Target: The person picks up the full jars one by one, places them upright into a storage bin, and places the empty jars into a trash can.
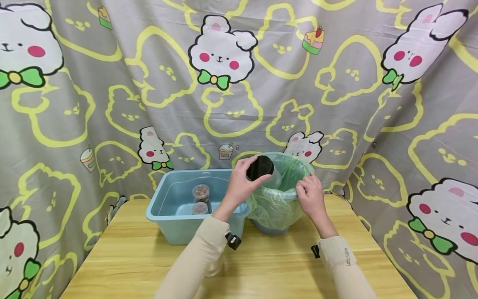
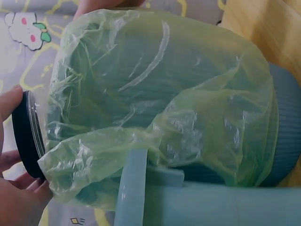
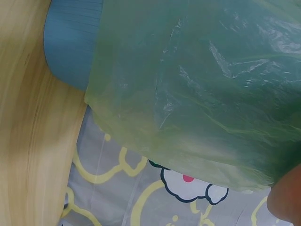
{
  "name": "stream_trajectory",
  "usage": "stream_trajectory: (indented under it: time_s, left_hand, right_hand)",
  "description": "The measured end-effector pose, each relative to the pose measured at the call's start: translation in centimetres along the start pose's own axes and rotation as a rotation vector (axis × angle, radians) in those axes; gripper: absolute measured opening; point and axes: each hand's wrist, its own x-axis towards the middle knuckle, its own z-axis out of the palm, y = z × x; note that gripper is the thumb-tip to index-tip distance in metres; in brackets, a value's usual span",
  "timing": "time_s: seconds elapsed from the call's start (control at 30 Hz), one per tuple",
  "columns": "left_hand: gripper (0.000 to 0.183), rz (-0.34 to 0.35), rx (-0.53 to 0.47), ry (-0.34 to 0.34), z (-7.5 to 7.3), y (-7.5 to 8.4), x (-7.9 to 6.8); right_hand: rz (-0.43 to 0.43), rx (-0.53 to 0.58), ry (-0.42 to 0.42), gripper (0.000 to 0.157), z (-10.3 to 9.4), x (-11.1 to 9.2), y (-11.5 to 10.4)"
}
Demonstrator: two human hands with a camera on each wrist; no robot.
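My left hand grips a clear jar with a black lid, tilted over the near left rim of a blue waste bin. In the left wrist view the jar's black lid sits between thumb and fingers, and its clear body goes behind the bag. A thin green plastic bag lines the bin and folds down over its outside. At the bin's right rim my right hand holds the bag's edge with curled fingers. Only a bit of this hand shows in the right wrist view, beside the bag.
A light blue basin stands left of the bin, against it in the head view. Inside are two small clear tubs, one behind the other. A clear round container is partly hidden by my left sleeve. A patterned curtain hangs behind the wooden table.
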Motion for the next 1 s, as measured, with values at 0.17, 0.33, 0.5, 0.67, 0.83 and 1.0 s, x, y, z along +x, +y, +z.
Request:
stream_trajectory:
  time_s: [0.17,0.33,0.5,0.67,0.83,1.0]
  left_hand:
    - [0.076,-0.019,0.016,-0.031,0.58,-0.24,-0.13]
    - [0.075,0.006,0.044,-0.061,0.81,-0.29,-0.21]
    - [0.073,0.017,0.059,-0.068,0.95,-0.5,-0.26]
    - [0.075,0.002,0.043,-0.075,0.91,-0.61,-0.45]
    - [0.071,0.001,0.069,-0.082,0.85,-0.68,-0.57]
    - [0.065,0.008,0.072,-0.09,0.81,-0.68,-0.67]
  right_hand:
    - [0.003,0.003,-0.007,0.039,0.13,-0.18,0.01]
    - [-0.003,0.005,0.0,0.038,0.06,-0.17,-0.1]
    - [-0.009,0.013,0.008,0.038,-0.07,-0.08,-0.19]
    - [-0.021,0.01,0.007,0.038,-0.04,-0.06,-0.15]
    - [-0.028,0.0,0.012,0.039,0.04,-0.08,-0.12]
    - [-0.027,-0.01,0.012,0.04,0.07,-0.01,-0.24]
